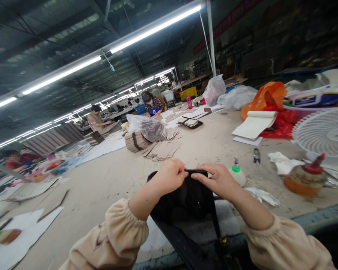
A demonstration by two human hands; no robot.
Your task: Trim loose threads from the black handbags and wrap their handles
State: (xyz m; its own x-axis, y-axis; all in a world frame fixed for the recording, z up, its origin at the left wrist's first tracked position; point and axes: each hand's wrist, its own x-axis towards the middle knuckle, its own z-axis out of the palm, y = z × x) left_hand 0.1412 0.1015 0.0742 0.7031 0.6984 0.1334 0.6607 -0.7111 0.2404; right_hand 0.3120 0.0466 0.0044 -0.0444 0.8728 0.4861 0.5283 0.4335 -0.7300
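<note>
Both hands are up on the same thing: the left hand (170, 176) and right hand (218, 180) are each curled over and pinching the top edge of one black bag (186, 204), thumbs and fingers closed on the rim and knuckles nearly facing each other. The bag sits at the near edge of the table (101, 180), right in front of the person. One black strap (177, 238) hangs down off it toward the near side.

Just right of the right hand there's one small white bottle with a green cap (236, 174). Past that is one little metal clipper tool (256, 155), and further right one grubby glue pot with a red top (305, 176). One white fan (323, 131) lies at the far right, and one open notepad (255, 123) sits behind the clipper, in front of one orange bag (266, 95).

Further back in the middle is a bundle of tan card pieces (146, 144) with one clear plastic bag (149, 127) on top, and one small stack of wallets (190, 122) beyond that.

I count three other people. Two are working at far tables, one in tan (95, 118) and one in a patterned top (152, 104). The third (17, 159) is at the far left.
</note>
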